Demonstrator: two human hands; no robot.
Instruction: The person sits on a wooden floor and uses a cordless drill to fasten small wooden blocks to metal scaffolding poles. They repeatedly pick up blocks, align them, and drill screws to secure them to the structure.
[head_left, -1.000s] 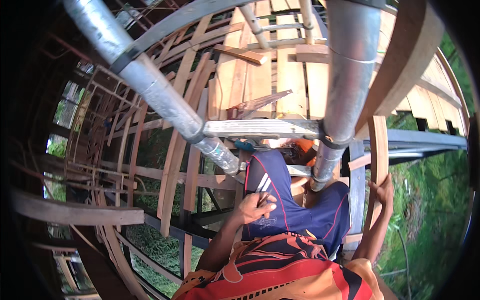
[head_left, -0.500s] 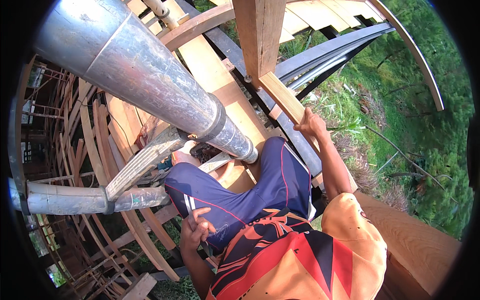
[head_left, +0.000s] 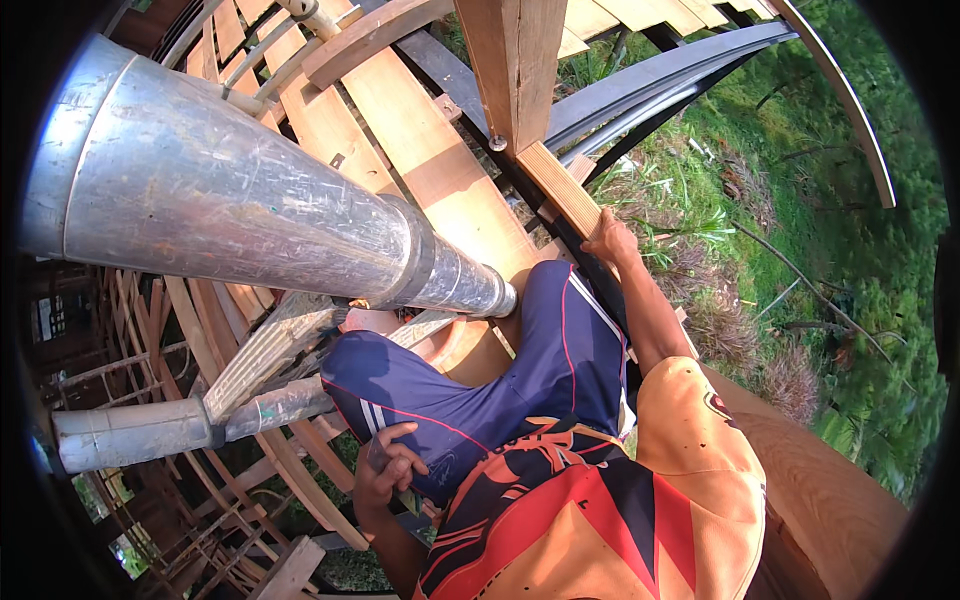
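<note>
My right hand point(head_left: 612, 240) is closed over the edge of a narrow wooden strip point(head_left: 560, 190). The far end of that strip meets the foot of an upright wooden post point(head_left: 515, 75), and my forearm hides part of its near stretch. Beside my thigh, my left hand point(head_left: 388, 470) has curled fingers. A thin dark thing point(head_left: 410, 500) shows below them, too small to name. Between my seated legs and the post lie wide planks point(head_left: 440, 165), one of them partly in shadow.
A thick metal pipe point(head_left: 250, 190) slants down to my knees, with a pale brace point(head_left: 270, 350) and a thinner pipe point(head_left: 140, 432) at left. A curved dark beam point(head_left: 670, 80) runs beyond the post. On the right, a grassy slope point(head_left: 720, 240) lies below.
My view has shifted, so the thick pipe sits lower and farther left and more planks show. The right hand stays on the strip. My left hand stays curled by the thigh.
</note>
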